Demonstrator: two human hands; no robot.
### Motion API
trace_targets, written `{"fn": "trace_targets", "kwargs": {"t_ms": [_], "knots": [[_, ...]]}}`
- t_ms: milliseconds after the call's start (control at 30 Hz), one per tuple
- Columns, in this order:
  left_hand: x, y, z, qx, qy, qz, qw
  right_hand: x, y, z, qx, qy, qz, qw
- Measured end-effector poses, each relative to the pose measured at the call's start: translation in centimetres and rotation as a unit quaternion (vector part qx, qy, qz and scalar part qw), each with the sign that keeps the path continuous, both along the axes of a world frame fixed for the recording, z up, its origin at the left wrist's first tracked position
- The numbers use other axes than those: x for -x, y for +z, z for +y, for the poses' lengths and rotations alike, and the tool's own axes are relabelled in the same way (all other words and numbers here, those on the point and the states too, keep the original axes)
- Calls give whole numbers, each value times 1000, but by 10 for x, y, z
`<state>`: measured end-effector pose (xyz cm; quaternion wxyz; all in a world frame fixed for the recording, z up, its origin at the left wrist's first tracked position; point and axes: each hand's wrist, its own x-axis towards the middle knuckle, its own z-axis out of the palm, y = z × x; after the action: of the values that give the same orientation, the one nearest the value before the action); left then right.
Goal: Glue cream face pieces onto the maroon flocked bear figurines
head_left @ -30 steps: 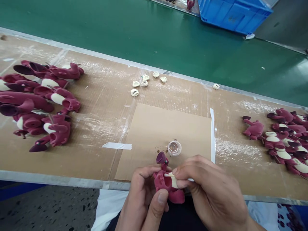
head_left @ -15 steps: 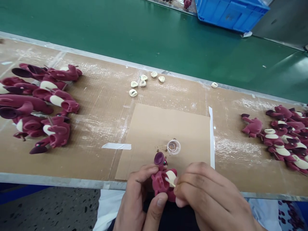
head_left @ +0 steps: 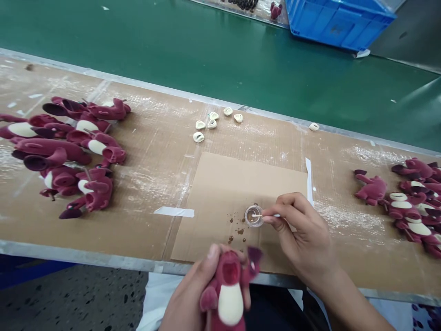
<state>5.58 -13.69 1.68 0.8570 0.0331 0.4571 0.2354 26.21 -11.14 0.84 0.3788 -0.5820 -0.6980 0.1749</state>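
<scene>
My left hand (head_left: 196, 289) is wrapped round a dark pink toy figure (head_left: 230, 304) with a cream belly and a hollow at its face, held at the near table edge. Between the thumb and fingers of my right hand (head_left: 303, 230) is a thin cotton swab (head_left: 267, 215). Its tip is inside a small clear plastic cup (head_left: 254, 224) standing on a cardboard sheet (head_left: 220, 184). Brown droplets (head_left: 240, 231) dot the sheet left of the cup.
More pink figures (head_left: 99, 149) lie in a pile at left, with another group of figures (head_left: 409, 207) at right. Several cream pieces (head_left: 199, 137) lie near the far edge. White tape (head_left: 174, 211) holds the sheet. A blue crate (head_left: 337, 23) stands beyond.
My right hand has moved the swab from the figure's hollow forward to the cup. My left hand has turned the figure so its belly and hollow face up and lowered it toward me.
</scene>
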Motion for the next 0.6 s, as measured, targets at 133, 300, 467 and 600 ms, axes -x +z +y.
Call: {"fn": "trace_targets", "kwargs": {"t_ms": [133,300,467,600], "knots": [[-3,-15,7,140,-72,-144,977,-2,-11,2,-1,-1,-3,1000],[-15,-24,8,140,-28,-196,970,-4,-12,0,12,8,33,999],[-20,-40,1,133,-38,-219,966,-6,-10,1,27,-5,62,998],[-21,-44,4,135,-37,-213,967,-7,-9,-4,54,-28,105,993]]}}
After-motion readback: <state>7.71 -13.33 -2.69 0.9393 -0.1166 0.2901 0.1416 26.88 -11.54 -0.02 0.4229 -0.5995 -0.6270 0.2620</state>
